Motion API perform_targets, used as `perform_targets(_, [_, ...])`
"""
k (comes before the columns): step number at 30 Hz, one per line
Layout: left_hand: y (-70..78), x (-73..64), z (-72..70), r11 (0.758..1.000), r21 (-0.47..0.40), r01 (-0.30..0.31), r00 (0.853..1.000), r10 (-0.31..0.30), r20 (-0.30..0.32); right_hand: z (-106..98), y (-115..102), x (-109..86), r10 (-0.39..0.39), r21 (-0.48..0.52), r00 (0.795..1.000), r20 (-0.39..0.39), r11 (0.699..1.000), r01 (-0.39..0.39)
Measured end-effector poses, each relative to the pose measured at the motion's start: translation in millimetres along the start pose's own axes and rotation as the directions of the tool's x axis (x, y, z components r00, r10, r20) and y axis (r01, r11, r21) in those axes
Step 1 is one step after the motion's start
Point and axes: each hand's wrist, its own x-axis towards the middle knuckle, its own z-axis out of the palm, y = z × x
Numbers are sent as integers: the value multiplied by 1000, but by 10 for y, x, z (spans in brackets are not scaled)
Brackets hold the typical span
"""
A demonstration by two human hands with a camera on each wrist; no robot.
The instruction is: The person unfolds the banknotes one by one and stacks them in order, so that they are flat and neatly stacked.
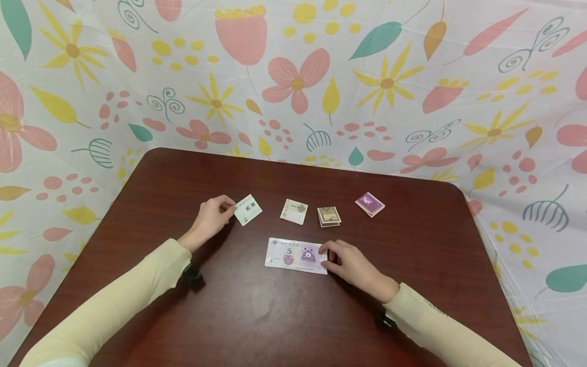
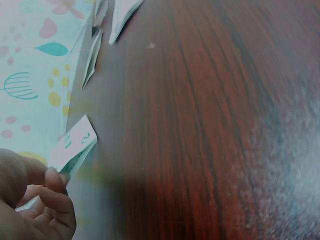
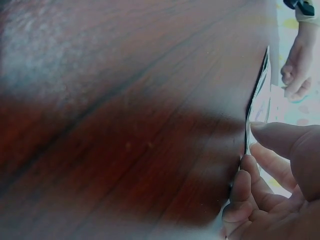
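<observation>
Left hand (image 1: 212, 218): pinches the left corner of a folded pale green note (image 1: 248, 210), far left on the table (image 1: 238, 316).
Right hand (image 1: 350, 264): thumb and fingers pinch the right end of an unfolded purple note (image 1: 293, 256), nearer, at centre.
Handling: light edge grip advisable, purple note level, green fold uncreased.
Unclear: both notes' undersides; purple note single or several sheets; farther notes cut off in the left wrist view.

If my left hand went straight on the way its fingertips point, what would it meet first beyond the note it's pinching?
Your left hand would likely meet the cream note marked 1 first, though the hand's height and exact angle are unclear.
</observation>
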Motion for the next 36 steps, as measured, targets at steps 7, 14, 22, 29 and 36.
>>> perform_targets(7, [42,-16,-8,999,-14,-48,997,47,-59,3,-2,-7,-1,-8,1000,4,1000,1])
perform_targets(14, [128,-2,3,995,-36,-95,992,92,-86,-3,14,-18,-5,-14,1000,4,1000,5])
perform_targets(22, [284,-30,59,987,-99,-127,991,121,-60,-10,3,-11,-5,-20,1000,-9,1000,5])
perform_targets(29, [436,-86,111,973,-141,-182,983,185,9,-71,-56,59,-47,37,996,-79,998,50])
perform_targets(36, [601,-147,182,943,-248,-222,953,264,149,-123,-90,151,-36,98,994,-106,994,47])
